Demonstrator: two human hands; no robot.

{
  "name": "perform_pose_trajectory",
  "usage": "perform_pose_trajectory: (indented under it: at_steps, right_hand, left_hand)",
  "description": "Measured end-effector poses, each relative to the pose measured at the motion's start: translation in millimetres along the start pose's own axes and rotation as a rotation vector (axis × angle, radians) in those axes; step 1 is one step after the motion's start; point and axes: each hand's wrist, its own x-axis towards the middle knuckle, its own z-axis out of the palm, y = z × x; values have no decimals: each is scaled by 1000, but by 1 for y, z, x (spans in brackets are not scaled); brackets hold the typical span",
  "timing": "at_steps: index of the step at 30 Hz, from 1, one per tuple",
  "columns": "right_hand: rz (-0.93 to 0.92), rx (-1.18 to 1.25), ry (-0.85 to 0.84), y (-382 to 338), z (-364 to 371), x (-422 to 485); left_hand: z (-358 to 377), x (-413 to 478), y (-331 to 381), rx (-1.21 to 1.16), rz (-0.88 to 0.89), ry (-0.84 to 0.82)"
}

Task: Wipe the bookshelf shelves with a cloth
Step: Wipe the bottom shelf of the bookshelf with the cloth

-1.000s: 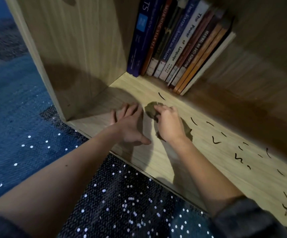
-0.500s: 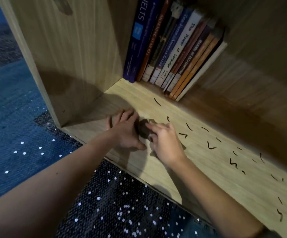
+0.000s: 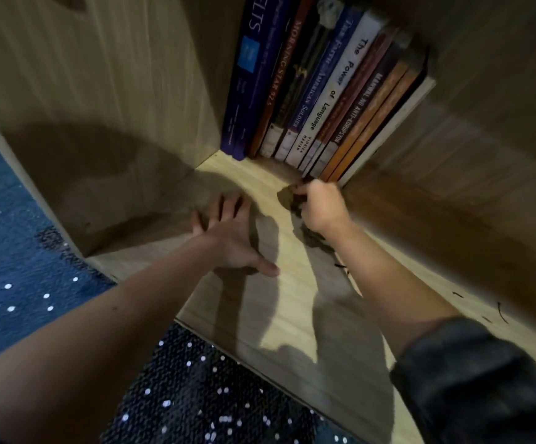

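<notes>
1. The shelf (image 3: 269, 177) is a flat, matt board of pale wood-grain laminate. The side panel (image 3: 100, 91) and back panel (image 3: 484, 129) carry the same finish.
2. The cloth (image 3: 292, 200) is dark, soft and crumpled, with an irregular outline. It lies on the shelf towards the back, just in front of the foot of the books (image 3: 318, 91), and is partly covered by the right hand (image 3: 322, 209).
3. The right hand's grip is closed round the cloth, with fingers curled and knuckles up. A dark, coarse-looking sleeve (image 3: 478, 379) ends at the forearm.
4. The left hand (image 3: 231, 238) rests palm down on the shelf. Its grip is spread and it holds nothing. It is apart from the cloth.
5. The books stand spine-out in a tight row in the back corner. The spines are smooth and coloured blue, white, dark red and orange.
6. Short, dark, curved marks (image 3: 500, 312) lie on the shelf by the right forearm and further right. Whether they are loose scraps or drawn lines cannot be told.
7. The carpet (image 3: 13, 251) is blue and woven. A darker patch speckled with white dots sits below the shelf edge.
8. Half a second earlier, the right hand and the cloth sat mid-shelf, touching the left hand. The right hand and cloth are now at the foot of the books, and a gap has opened between the two hands. The left hand has stayed flat in about the same place.
</notes>
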Motion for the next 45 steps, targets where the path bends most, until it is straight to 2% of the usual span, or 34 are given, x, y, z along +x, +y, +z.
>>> perform_pose_trajectory:
  at_steps: [2, 7, 10, 12, 16, 17, 21, 25, 28, 31, 34, 38, 40, 43, 45]
  right_hand:
    - [29, 71, 10, -5, 6, 13]
    - [-234, 73, -32, 17, 9, -29]
    - [-98, 66, -76, 32, 5, 8]
    - [-88, 117, -61, 15, 8, 21]
    - [-273, 70, -86, 11, 16, -14]
    - [-273, 57, -98, 21, 10, -22]
    - [-68, 94, -169, 47, -8, 3]
    - [-172, 77, -134, 16, 3, -24]
    - [-269, 21, -181, 35, -1, -71]
    - [-88, -57, -202, 69, -21, -63]
    - [-42, -47, -160, 52, -17, -58]
    - [-223, 46, -156, 24, 6, -92]
    - [-175, 34, -151, 37, 1, -81]
    - [13, 21, -104, 44, -9, -50]
    - [-19, 29, -87, 30, -2, -50]
  left_hand:
    - [-1, 2, -2, -15, -3, -20]
    - [-2, 2, -2, -35, 18, -49]
    - [-3, 3, -1, -34, 7, -65]
    - [-3, 2, 0, -32, -6, -61]
    - [-2, 1, 0, -23, 7, -45]
    - [-3, 1, -1, -23, 13, -48]
    - [-3, 2, 1, -28, 7, -42]
    - [-1, 0, 1, -35, 18, 17]
    - [-1, -12, -3, -97, 91, 115]
    - [5, -32, 0, -195, 135, 186]
    - [24, -52, 16, -6, 179, 162]
    - [42, -62, 26, 65, 143, 67]
    - [46, -62, 24, 48, 130, 42]
    - [49, -61, 21, 10, 138, 56]
    - [49, -60, 21, 7, 134, 58]
